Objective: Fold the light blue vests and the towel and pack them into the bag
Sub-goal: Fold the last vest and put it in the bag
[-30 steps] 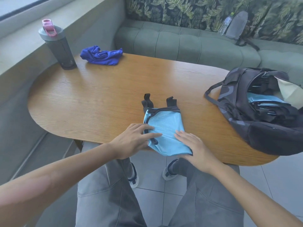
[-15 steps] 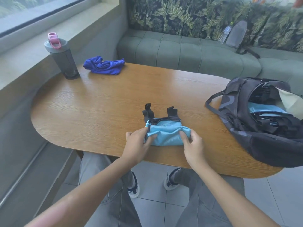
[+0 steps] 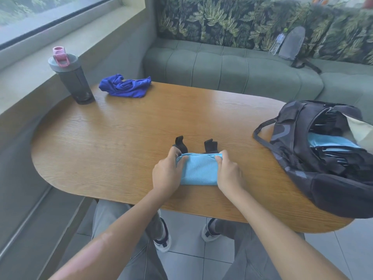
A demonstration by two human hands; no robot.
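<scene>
**Folded vest held at both ends on an oval table**

No legible writing appears on any item. The left hand point(image 3: 166, 174) and right hand point(image 3: 229, 171) each pinch one end of the folded light blue vest point(image 3: 198, 170), fingers curled over its far edge; its black straps point(image 3: 180, 143) project beyond. It lies near the front edge of the wooden table point(image 3: 131, 138). The open dark bag point(image 3: 327, 158) sits to the right, the crumpled blue towel point(image 3: 126, 85) and a shaker bottle point(image 3: 70, 77) far left. A green bench point(image 3: 222, 67) with a leaf-patterned backrest lines the wall.

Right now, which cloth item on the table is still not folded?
The dark blue towel beside the bottle; it lies crumpled, while both hands fold the light blue vest.
</scene>
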